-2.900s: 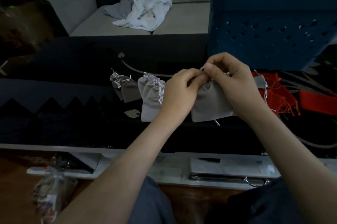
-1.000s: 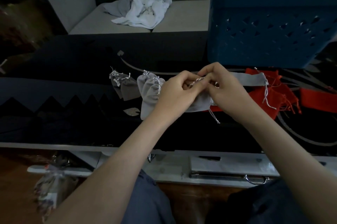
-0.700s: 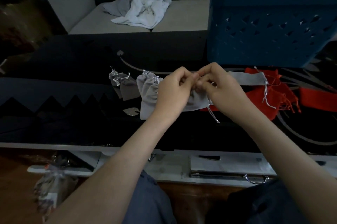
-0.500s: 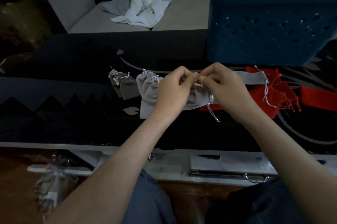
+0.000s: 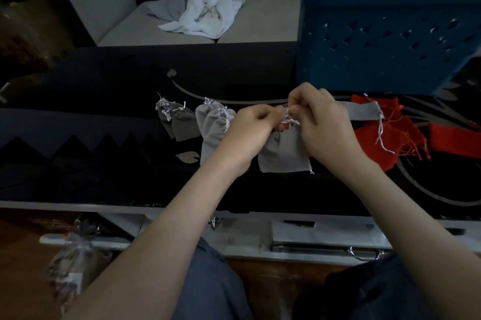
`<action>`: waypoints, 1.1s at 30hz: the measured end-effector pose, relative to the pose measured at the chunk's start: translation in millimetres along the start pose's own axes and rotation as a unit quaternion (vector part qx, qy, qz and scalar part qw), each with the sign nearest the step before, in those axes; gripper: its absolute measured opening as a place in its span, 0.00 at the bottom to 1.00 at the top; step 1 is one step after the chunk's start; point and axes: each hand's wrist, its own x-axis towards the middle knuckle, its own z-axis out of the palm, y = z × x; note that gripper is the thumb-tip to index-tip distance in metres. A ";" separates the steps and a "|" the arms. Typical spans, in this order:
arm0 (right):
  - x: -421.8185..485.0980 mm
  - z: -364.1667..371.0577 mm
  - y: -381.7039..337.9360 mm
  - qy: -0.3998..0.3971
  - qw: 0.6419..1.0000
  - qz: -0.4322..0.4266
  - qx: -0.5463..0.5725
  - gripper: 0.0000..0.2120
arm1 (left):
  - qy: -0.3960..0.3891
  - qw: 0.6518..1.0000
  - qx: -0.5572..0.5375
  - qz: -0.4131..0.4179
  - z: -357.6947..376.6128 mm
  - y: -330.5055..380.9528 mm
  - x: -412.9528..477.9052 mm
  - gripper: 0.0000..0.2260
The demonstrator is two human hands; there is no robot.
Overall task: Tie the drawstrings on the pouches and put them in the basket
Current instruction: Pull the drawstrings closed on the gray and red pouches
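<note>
My left hand (image 5: 250,132) and right hand (image 5: 324,125) pinch the white drawstring (image 5: 288,117) atop a grey pouch (image 5: 283,154). From them, the blue basket (image 5: 377,41) stands at one o'clock, red pouches (image 5: 364,138) at three.

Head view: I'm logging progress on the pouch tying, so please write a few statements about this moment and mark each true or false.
1. The left hand and right hand both pinch the drawstring of a grey pouch. True.
2. The blue basket stands at the left end of the table. False: it stands at the far right.
3. Red pouches lie to the right of the held pouch. True.
4. The white cloth lies on the table. False: it lies on the sofa behind it.
</note>
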 end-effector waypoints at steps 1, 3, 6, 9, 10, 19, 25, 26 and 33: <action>0.2 0.0 -0.1 0.003 1.000 -0.003 0.002 0.08 | -0.010 1.000 -0.012 -0.005 -0.6 1.2 -0.6 0.13; 0.5 0.1 -0.1 0.004 1.000 -0.009 0.004 0.10 | -0.029 0.999 -0.029 -0.011 -1.9 2.5 -1.7 0.14; -0.2 0.9 -0.7 0.004 1.000 -0.005 0.015 0.10 | -0.037 0.998 -0.048 -0.008 -1.7 1.8 -1.9 0.15; 2.3 0.0 -3.1 -0.016 0.996 0.040 0.084 0.04 | -0.014 0.997 -0.077 0.002 -2.7 0.2 0.1 0.16; 3.3 -0.6 -4.6 -0.033 0.991 0.066 0.109 0.02 | -0.006 0.997 -0.082 0.005 -3.2 -0.4 0.7 0.15; 7.1 -3.9 -3.9 -0.162 0.970 0.141 0.117 0.07 | 0.050 0.997 -0.016 0.052 1.0 -1.6 -0.6 0.09; 6.1 -7.4 -2.6 -0.189 0.945 0.182 0.196 0.05 | 0.054 0.993 0.066 0.082 0.7 -0.2 -1.4 0.12; 6.4 -6.8 -0.5 -0.188 0.939 0.196 0.209 0.06 | 0.057 0.993 0.060 0.084 0.6 0.7 -1.8 0.11; 8.0 -6.5 3.6 -0.225 0.888 0.258 0.308 0.13 | 0.077 0.986 0.064 0.132 1.0 6.0 -9.6 0.10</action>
